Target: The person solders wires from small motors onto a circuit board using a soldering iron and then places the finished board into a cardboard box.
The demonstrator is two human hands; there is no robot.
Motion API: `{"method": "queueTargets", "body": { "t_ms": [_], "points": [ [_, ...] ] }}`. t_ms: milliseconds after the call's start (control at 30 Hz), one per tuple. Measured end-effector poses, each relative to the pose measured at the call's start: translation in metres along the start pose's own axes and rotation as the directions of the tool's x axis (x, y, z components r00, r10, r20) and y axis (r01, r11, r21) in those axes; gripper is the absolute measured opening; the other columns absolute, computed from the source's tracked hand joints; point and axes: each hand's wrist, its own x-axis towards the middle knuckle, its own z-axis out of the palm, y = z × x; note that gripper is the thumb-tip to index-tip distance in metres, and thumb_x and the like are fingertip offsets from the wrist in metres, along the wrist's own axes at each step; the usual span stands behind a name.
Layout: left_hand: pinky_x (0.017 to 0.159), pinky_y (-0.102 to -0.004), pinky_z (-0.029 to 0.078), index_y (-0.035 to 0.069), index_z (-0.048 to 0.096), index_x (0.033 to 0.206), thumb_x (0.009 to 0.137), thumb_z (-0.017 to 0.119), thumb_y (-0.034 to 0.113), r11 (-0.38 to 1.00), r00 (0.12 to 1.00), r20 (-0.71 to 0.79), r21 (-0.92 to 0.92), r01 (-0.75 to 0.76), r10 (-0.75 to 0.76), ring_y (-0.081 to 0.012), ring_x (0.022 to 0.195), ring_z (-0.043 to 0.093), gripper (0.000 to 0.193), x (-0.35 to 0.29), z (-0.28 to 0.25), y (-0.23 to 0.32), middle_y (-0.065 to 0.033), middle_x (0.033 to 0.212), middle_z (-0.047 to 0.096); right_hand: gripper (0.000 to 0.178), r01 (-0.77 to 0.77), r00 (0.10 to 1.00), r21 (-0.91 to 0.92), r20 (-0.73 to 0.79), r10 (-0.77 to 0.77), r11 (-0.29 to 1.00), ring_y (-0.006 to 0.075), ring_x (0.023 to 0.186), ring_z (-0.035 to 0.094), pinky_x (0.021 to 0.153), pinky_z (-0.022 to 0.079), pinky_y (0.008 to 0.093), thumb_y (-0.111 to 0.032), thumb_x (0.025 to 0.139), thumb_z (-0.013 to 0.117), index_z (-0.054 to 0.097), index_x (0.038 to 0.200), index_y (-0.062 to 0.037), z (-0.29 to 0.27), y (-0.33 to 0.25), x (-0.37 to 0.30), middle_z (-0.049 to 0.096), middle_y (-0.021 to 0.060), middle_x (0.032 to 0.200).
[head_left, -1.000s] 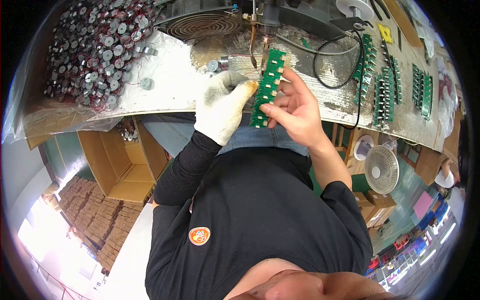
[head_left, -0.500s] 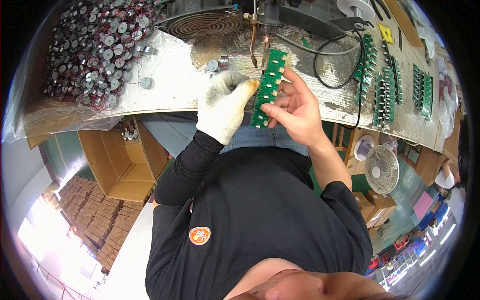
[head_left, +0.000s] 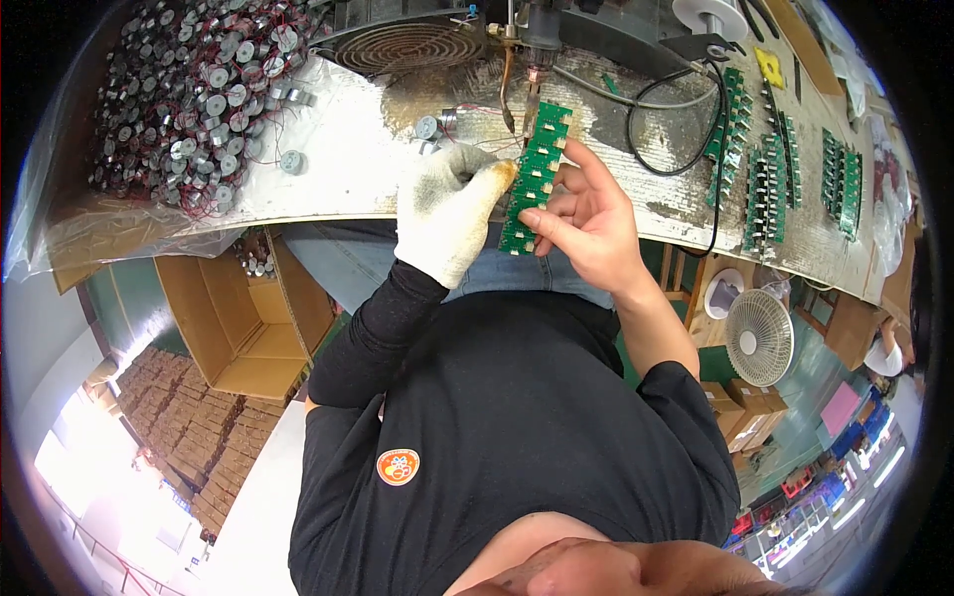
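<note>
A long green circuit board [head_left: 543, 149] with a row of small pale connectors is held tilted over the bench's front edge. My bare right hand [head_left: 593, 223] grips it from the right, thumb on its face and fingers behind. On the other side, my left hand [head_left: 444, 209], in a white glove with a stained thumb tip, is pinched closed against the board's left edge; what lies between its fingertips is hidden. Thin red wires run above the glove from a small silver round motor [head_left: 428, 128] toward the board. The soldering iron tip [head_left: 533, 91] points down just above the board's upper end.
A large heap of wired motors [head_left: 214, 109] covers the bench's left, with one loose motor [head_left: 291, 162] beside it. Behind are a round coiled grille [head_left: 402, 48] and a copper tube [head_left: 507, 94]. Right lie a black cable loop [head_left: 628, 129] and several circuit boards [head_left: 765, 189].
</note>
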Motion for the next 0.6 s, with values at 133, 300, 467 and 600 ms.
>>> {"method": "queueTargets", "body": {
  "t_ms": [133, 300, 467, 600],
  "points": [
    [0.062, -0.0238, 0.049, 0.001, 0.062, 0.093, 0.088, 0.060, 0.014, 0.999, 0.998, 0.031, -0.008, 0.047, -0.047, -0.0103, 0.069, 0.061, 0.013, -0.001, 0.000, 0.003, -0.0037, 0.081, 0.064, 0.074, 0.009, 1.000, 0.018, 0.000, -0.009, 1.000, 0.0161, 0.073, 0.063, 0.052, 0.053, 0.0243, 0.007, 0.081, 0.065, 0.024, 0.141, -0.0002, 0.000, 0.000, 0.001, 0.056, 0.0179, 0.106],
    [0.061, -0.0235, 0.049, 0.002, 0.062, 0.091, 0.088, 0.060, 0.014, 0.999, 1.000, 0.026, 0.032, -0.014, 0.013, -0.0098, 0.068, 0.060, 0.012, 0.001, -0.001, 0.007, -0.0035, 0.081, 0.063, 0.073, 0.024, 1.000, 0.040, 0.007, -0.025, 0.999, 0.0163, 0.072, 0.063, 0.052, 0.053, 0.0244, 0.007, 0.081, 0.065, 0.024, 0.141, -0.0006, 0.000, 0.000, 0.003, 0.056, 0.0176, 0.105],
    [0.063, -0.0231, 0.048, 0.001, 0.062, 0.091, 0.088, 0.060, 0.014, 0.998, 0.999, 0.011, 0.060, -0.037, 0.036, -0.0093, 0.071, 0.059, 0.013, -0.001, -0.001, 0.011, -0.0040, 0.082, 0.063, 0.074, 0.043, 0.999, 0.051, 0.006, -0.044, 0.998, 0.0161, 0.072, 0.063, 0.053, 0.054, 0.0244, 0.008, 0.081, 0.064, 0.024, 0.142, -0.0021, 0.002, -0.001, 0.003, 0.056, 0.0184, 0.108],
    [0.064, -0.0235, 0.048, 0.000, 0.062, 0.093, 0.088, 0.061, 0.015, 0.998, 1.000, 0.029, 0.070, -0.001, -0.001, -0.0097, 0.073, 0.060, 0.016, -0.002, 0.000, 0.018, -0.0045, 0.083, 0.064, 0.074, 0.046, 0.999, 0.064, -0.001, -0.046, 0.997, 0.0161, 0.072, 0.063, 0.052, 0.053, 0.0243, 0.008, 0.081, 0.064, 0.024, 0.142, -0.0030, 0.002, -0.001, 0.002, 0.056, 0.0185, 0.109]
  ]
}}
